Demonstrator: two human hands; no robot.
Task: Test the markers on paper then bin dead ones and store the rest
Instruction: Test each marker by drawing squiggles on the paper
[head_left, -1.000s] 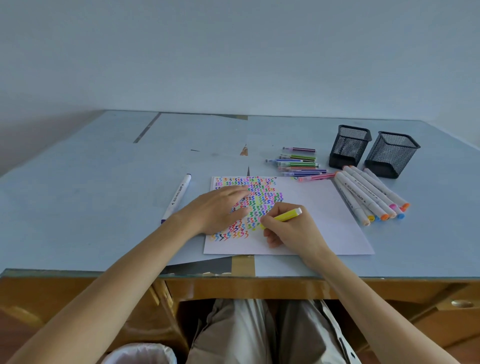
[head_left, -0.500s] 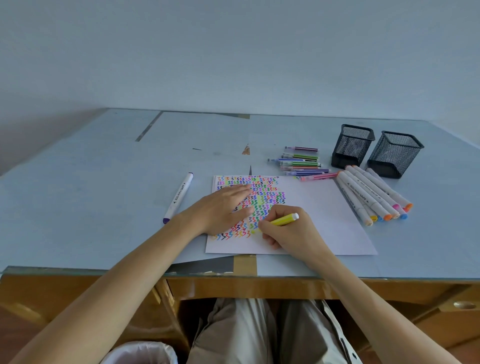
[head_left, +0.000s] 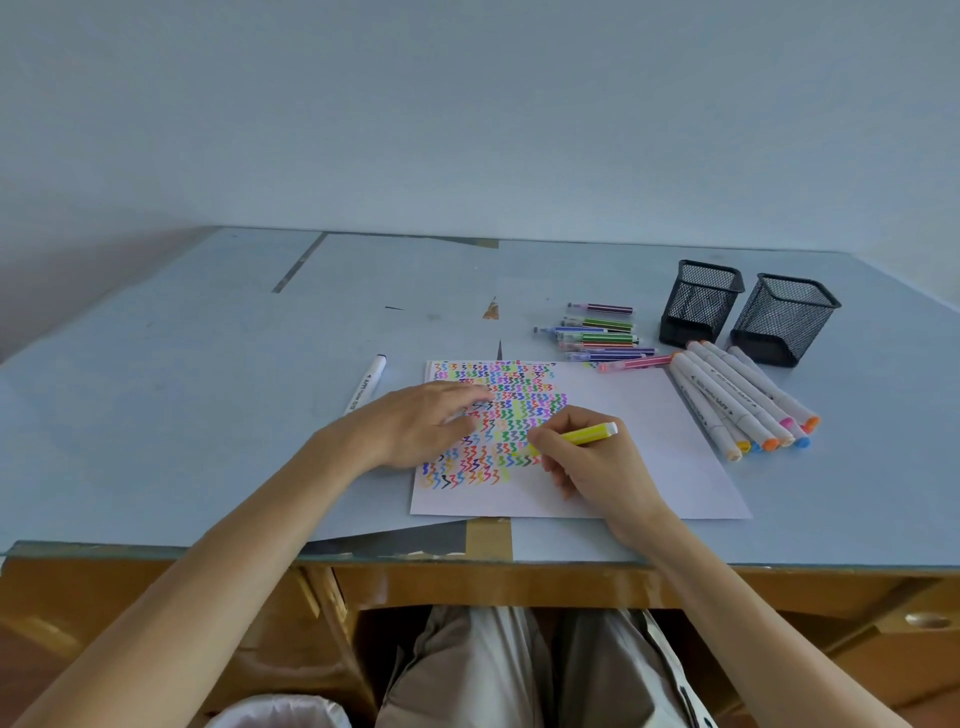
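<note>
- The person's right hand (head_left: 602, 467) pinches a thin yellow marker (head_left: 589, 434) in a writing grip, its tip down on the white sheet of paper (head_left: 623, 467) and its white rear end tilted up to the right.
- The left hand (head_left: 421, 423) lies flat on the paper's left part, fingers straight, pressing on the rows of many-coloured zigzag test marks (head_left: 511, 410).
- The marker's tip meets the paper at the right edge of those marks; the tip itself is hidden by the fingers.
- A white marker with a dark cap (head_left: 366, 383) lies alone on the pale blue tabletop (head_left: 182, 389), left of the paper.
- A cluster of thin coloured markers (head_left: 597, 332) lies beyond the paper's far edge.
- A row of thick white double-ended markers (head_left: 737, 400) lies just right of the paper.
- Two black mesh pen holders (head_left: 748, 309) stand upright side by side behind that row.
- A white-lined bin (head_left: 283, 712) shows under the table by the person's knees.
</note>
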